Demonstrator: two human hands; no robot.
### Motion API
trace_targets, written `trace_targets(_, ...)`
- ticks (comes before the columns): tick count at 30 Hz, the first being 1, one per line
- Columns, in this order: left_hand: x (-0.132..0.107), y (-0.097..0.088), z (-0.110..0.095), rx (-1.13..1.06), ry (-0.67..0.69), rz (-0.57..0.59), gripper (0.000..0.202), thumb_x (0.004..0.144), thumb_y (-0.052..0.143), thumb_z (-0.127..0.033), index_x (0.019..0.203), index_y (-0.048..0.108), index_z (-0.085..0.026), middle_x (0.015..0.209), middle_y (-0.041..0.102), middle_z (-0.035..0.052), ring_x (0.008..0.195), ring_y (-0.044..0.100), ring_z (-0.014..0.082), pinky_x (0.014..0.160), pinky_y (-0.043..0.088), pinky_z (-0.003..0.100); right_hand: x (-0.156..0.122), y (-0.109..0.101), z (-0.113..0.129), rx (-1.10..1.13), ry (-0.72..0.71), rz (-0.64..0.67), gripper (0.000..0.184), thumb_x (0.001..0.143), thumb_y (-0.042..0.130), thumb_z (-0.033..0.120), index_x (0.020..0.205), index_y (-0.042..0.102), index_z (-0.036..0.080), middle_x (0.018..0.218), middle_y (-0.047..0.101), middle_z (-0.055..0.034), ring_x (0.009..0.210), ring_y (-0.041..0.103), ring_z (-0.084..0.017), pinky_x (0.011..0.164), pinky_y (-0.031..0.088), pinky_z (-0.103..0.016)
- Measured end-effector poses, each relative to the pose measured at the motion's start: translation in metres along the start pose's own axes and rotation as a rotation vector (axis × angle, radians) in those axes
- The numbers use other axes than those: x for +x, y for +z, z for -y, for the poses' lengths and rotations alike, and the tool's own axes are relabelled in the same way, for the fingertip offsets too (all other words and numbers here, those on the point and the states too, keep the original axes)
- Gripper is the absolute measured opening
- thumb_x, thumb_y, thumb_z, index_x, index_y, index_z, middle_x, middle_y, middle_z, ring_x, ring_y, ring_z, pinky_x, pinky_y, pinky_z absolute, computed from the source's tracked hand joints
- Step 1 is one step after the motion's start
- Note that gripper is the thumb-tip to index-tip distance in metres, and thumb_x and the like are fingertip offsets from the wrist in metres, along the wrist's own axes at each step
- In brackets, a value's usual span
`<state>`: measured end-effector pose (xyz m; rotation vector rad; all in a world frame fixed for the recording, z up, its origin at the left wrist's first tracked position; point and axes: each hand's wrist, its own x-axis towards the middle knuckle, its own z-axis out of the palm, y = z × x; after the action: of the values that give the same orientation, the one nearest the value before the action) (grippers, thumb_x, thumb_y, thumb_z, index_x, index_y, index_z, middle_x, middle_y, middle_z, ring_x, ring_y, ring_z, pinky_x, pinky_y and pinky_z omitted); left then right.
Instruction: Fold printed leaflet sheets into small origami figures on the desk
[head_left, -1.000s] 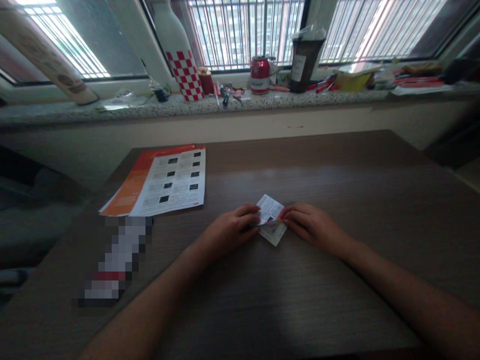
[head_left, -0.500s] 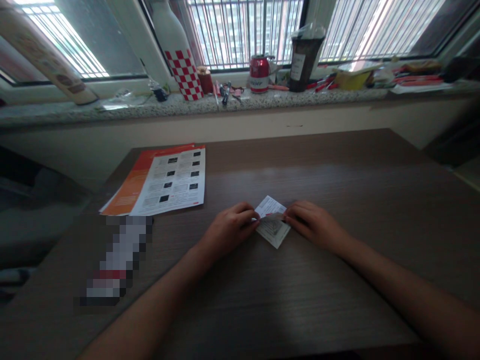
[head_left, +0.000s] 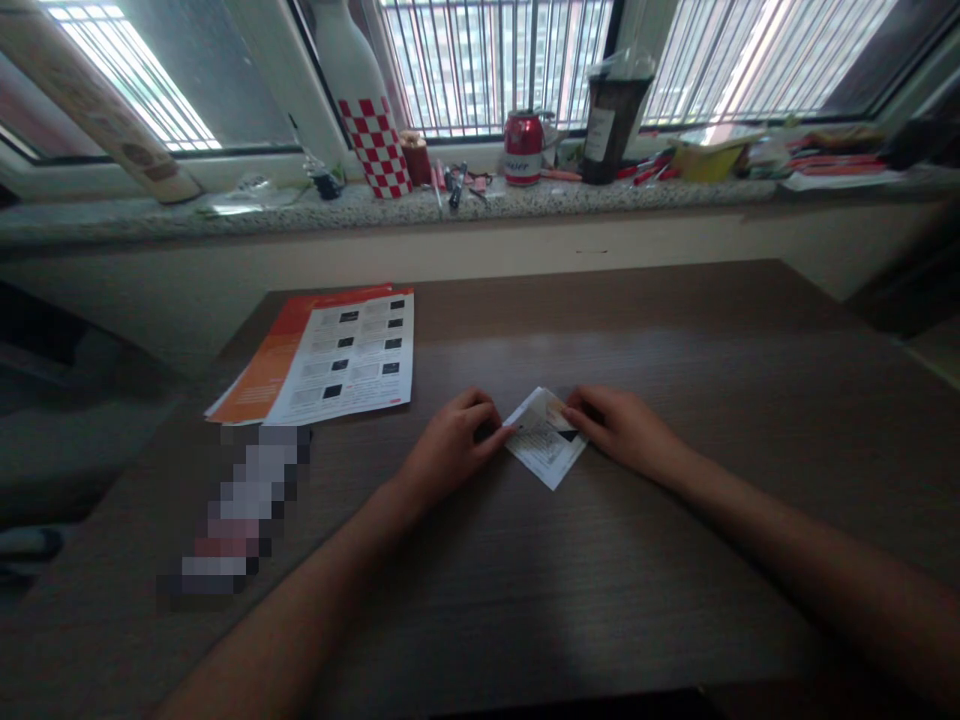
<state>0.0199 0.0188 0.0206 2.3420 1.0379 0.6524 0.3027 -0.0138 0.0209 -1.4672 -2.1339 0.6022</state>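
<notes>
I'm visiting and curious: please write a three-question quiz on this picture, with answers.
1. What do the fingers of the left hand and right hand touch?
2. True or false: in the picture, the red-and-white metal can stands left of the dark plastic cup.
3. Where do the orange-and-white paper sheets lie? A) windowsill B) brown wood-grain tabletop C) floor

Key: 1. a small white printed paper; 2. true; 3. B.

Dim, backlit by daylight through the windows [head_left: 240, 80], washed out beyond the bars [head_left: 535, 60]. Glossed faintly across the far tabletop [head_left: 637, 330], darker toward the near edge. Soft, stretched and smeared at the sides, pixelated over 1 patch [head_left: 251, 495] at left.
</notes>
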Motion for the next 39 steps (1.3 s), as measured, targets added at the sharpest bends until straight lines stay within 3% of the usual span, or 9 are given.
trace_targets(10, 0.004, 0.011, 0.004, 0.063, -0.077, -0.067, 0.023, 0.099, 0.069, -0.033, 0.081, 0.067, -0.019, 0.103, 0.064, 0.0083, 0.097, 0.062, 0.0247, 0.091, 0.055, 0.043, 0.007, 0.006, 0.0, -0.033, 0.042, -0.067, 0.02, 0.103, 0.059, 0.033, 0.087, 0.066, 0.022, 0.081, 0.073, -0.0038, 0.07, 0.066, -0.019, 0.061, 0.044, -0.031)
trace_targets(14, 0.004, 0.014, 0.004, 0.131, -0.112, -0.083, 0.02, 0.097, 0.071, -0.033, 0.083, 0.07, -0.019, 0.109, 0.064, 0.0103, 0.104, 0.059, 0.0282, 0.097, 0.053, 0.049, 0.01, 0.011, -0.004, -0.066, 0.01, -0.104, 0.01, 0.1, 0.064, 0.03, 0.104, 0.068, 0.022, 0.091, 0.072, -0.0063, 0.079, 0.067, -0.022, 0.069, 0.05, -0.033)
trace_targets(20, 0.005, 0.016, 0.001, 0.193, -0.156, -0.094, 0.02, 0.096, 0.072, -0.032, 0.082, 0.067, -0.018, 0.109, 0.061, 0.011, 0.104, 0.058, 0.0296, 0.097, 0.053, 0.052, 0.01, 0.016, -0.004, -0.155, -0.041, -0.098, 0.032, 0.107, 0.055, 0.033, 0.134, 0.068, 0.024, 0.115, 0.069, -0.0117, 0.092, 0.069, -0.024, 0.079, 0.055, -0.037)
trace_targets(24, 0.004, 0.018, 0.0, 0.222, -0.104, -0.113, 0.01, 0.098, 0.072, -0.029, 0.104, 0.071, -0.021, 0.113, 0.061, 0.0094, 0.108, 0.058, 0.0289, 0.098, 0.053, 0.05, 0.009, 0.019, -0.001, -0.271, -0.042, -0.073, 0.035, 0.109, 0.051, 0.031, 0.135, 0.072, 0.024, 0.112, 0.067, -0.0123, 0.087, 0.069, -0.024, 0.075, 0.054, -0.036)
trace_targets(27, 0.004, 0.02, 0.0, 0.221, -0.017, -0.082, 0.022, 0.103, 0.065, -0.024, 0.123, 0.073, -0.027, 0.118, 0.063, 0.008, 0.109, 0.059, 0.0273, 0.098, 0.052, 0.048, 0.008, 0.02, 0.0, -0.311, -0.034, -0.059, 0.034, 0.108, 0.052, 0.031, 0.132, 0.075, 0.026, 0.111, 0.067, -0.0113, 0.081, 0.068, -0.021, 0.072, 0.052, -0.034)
trace_targets(35, 0.004, 0.018, -0.005, 0.28, 0.141, 0.033, 0.034, 0.101, 0.062, -0.006, 0.128, 0.073, -0.023, 0.124, 0.071, 0.0068, 0.11, 0.063, 0.0265, 0.098, 0.053, 0.047, 0.002, 0.017, 0.0, -0.222, -0.061, -0.046, 0.032, 0.107, 0.053, 0.031, 0.127, 0.077, 0.023, 0.114, 0.067, -0.0119, 0.085, 0.069, -0.022, 0.077, 0.054, -0.035)
trace_targets(39, 0.001, 0.019, -0.008, 0.291, 0.205, 0.055, 0.03, 0.103, 0.063, -0.014, 0.13, 0.071, -0.024, 0.125, 0.072, 0.0066, 0.113, 0.064, 0.0275, 0.098, 0.051, 0.048, 0.001, 0.015, 0.0, -0.122, -0.07, -0.066, 0.027, 0.107, 0.054, 0.033, 0.115, 0.077, 0.023, 0.11, 0.068, -0.0102, 0.091, 0.07, -0.023, 0.081, 0.055, -0.037)
